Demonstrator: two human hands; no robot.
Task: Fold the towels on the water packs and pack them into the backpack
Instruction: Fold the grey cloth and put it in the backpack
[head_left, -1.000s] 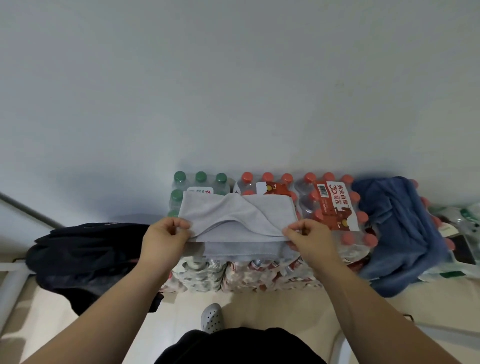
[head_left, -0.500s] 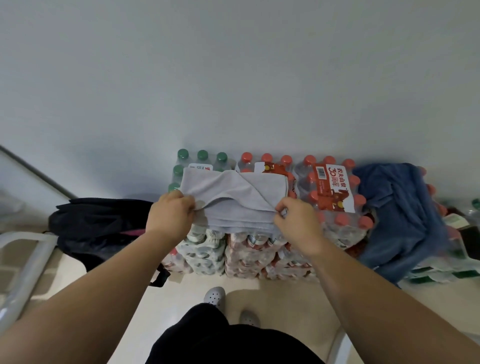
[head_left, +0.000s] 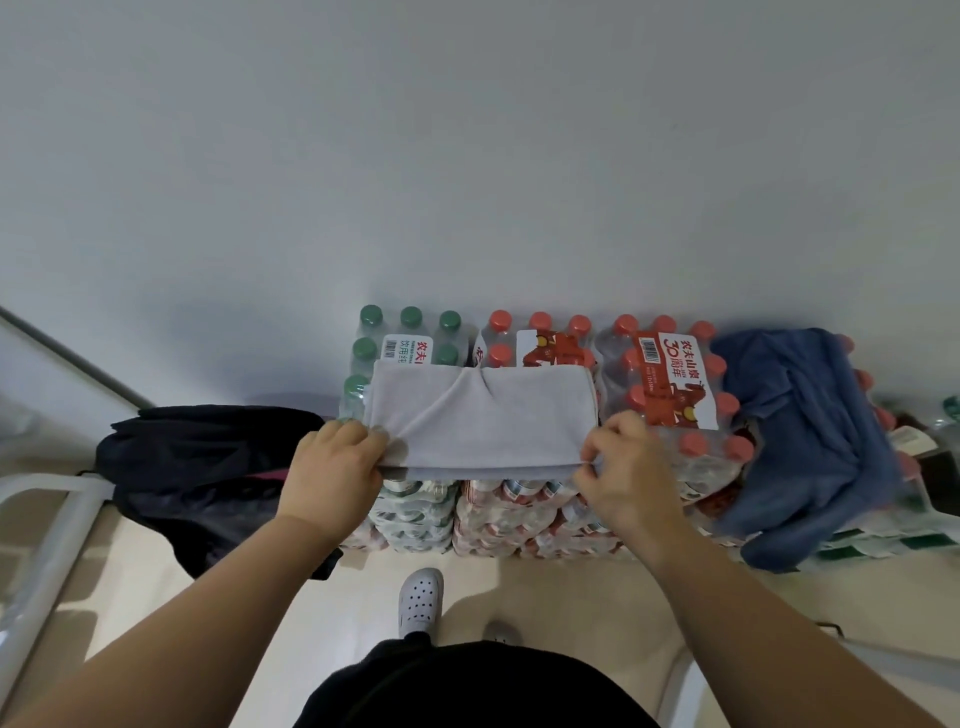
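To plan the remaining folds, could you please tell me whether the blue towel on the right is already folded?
No, the blue towel lies crumpled, draped over the red-capped water packs and hanging down their front.

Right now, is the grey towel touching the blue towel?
Apart. The head view shows the grey towel ending short of the blue towel, with the top of a red-capped water pack bare between them.
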